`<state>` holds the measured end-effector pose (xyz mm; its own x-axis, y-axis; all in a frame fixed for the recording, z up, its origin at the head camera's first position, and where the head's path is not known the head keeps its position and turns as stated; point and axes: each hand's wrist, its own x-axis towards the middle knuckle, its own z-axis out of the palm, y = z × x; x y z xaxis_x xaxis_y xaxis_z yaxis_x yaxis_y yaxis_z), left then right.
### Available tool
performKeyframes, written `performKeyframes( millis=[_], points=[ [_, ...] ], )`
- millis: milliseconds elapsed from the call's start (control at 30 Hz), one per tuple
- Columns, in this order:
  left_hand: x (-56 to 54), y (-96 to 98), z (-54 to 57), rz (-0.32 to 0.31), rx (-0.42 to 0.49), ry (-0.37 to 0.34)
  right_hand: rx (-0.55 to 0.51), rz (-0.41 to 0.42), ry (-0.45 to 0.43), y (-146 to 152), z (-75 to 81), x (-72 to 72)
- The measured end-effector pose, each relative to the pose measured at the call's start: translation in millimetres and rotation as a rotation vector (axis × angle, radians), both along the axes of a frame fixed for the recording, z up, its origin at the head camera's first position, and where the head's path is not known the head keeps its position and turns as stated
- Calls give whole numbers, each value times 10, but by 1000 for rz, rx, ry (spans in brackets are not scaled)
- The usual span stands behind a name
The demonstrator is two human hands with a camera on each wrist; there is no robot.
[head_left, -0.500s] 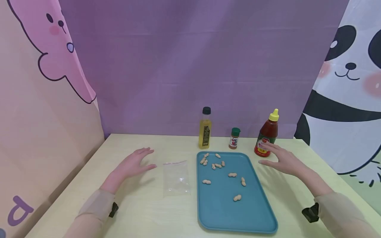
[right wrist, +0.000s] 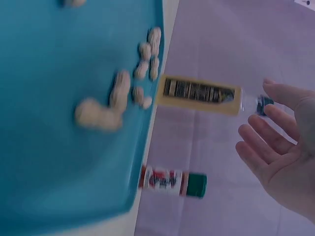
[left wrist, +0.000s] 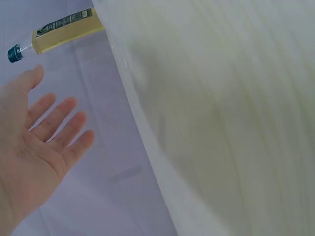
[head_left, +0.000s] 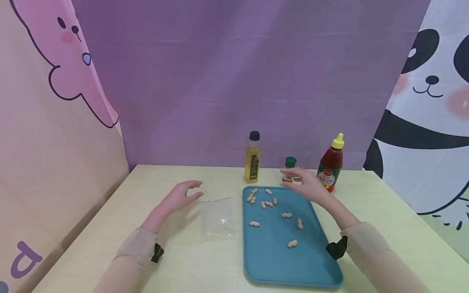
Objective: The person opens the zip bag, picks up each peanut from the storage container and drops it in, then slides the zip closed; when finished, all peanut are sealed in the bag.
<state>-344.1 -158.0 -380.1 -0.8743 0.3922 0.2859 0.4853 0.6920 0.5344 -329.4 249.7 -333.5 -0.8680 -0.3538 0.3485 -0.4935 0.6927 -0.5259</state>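
Note:
My left hand (head_left: 180, 197) hovers over the table beside the clear plastic bag (head_left: 217, 219), its fingers loosely bent and holding nothing. The left wrist view shows its palm and spread fingers (left wrist: 54, 123). Above the far right edge of the blue tray (head_left: 289, 268) my right hand (head_left: 307, 185) is raised, fingers relaxed around no object. In the head view it overlaps the small green-capped spice jar (head_left: 290, 162). Several peanuts in their shells (head_left: 269, 204) lie scattered on the tray, mostly toward its far left corner; the right wrist view shows some peanuts (right wrist: 98, 115) close up.
An oil bottle (head_left: 252, 162) with a dark cap stands behind the tray. A red sauce bottle (head_left: 331, 162) with a yellow nozzle is at the back right, partly behind my right hand. A purple cloth (head_left: 205, 81) hangs behind the table (head_left: 176, 252).
My right hand has moved left from in front of the sauce bottle to above the tray's far right edge. My left hand has shifted right, toward the plastic bag.

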Motion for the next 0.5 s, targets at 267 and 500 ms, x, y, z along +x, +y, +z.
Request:
performKeyframes(
  millis=[267,500],
  points=[
    [-76,78,-18,5,31,-61,-110,124,-108,-572,-104,-152],
    [-132,151,-69,-7,15,-132,-145,221,-187,-926,-298,-247]
  ],
)
